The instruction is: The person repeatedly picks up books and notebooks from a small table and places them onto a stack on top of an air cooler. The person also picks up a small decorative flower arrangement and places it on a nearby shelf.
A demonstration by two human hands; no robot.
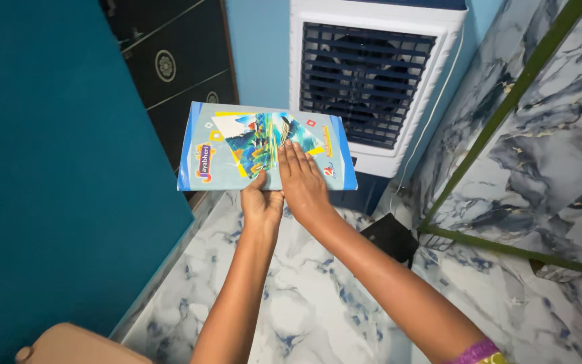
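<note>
Book [237,145]: thin, soft cover, pale blue with a bright picture panel of blue, green and yellow. Held in the air above the marbled floor [318,310], in front of the cooler [372,81] and just right of the teal wall [55,168]. Cover face up toward the camera, nearly flat, tipped slightly. Long axis running left to right across the view, a touch lower at the left end; short axis pointing away from the person toward the cooler. Left short edge near the dark cabinet [176,74], right short edge overlapping the cooler's lower front.

Left hand [261,202]: gripping the near long edge at about its middle, thumb on top of the cover, fingers hidden beneath. Clamped on the book.

Right hand [301,182]: laid flat, palm down, on the cover, fingers straight and close together, tips reaching into the picture panel. Pressing on the book, not curled round it. Just beside the left hand, wrists touching or nearly so; cannot tell which. Purple band [474,352] at the right forearm near the bottom edge.

Surroundings: white cooler with dark blue louvred grille, white cord [432,114] hanging down its right side. Small black box [391,236] on the floor under the right forearm. Marbled grey-white panel [540,135] with green trim at right. Tan rounded object [75,344] in the lower left corner, kind unclear.

Containers: none seen open; contents of cabinet and black box not visible.
</note>
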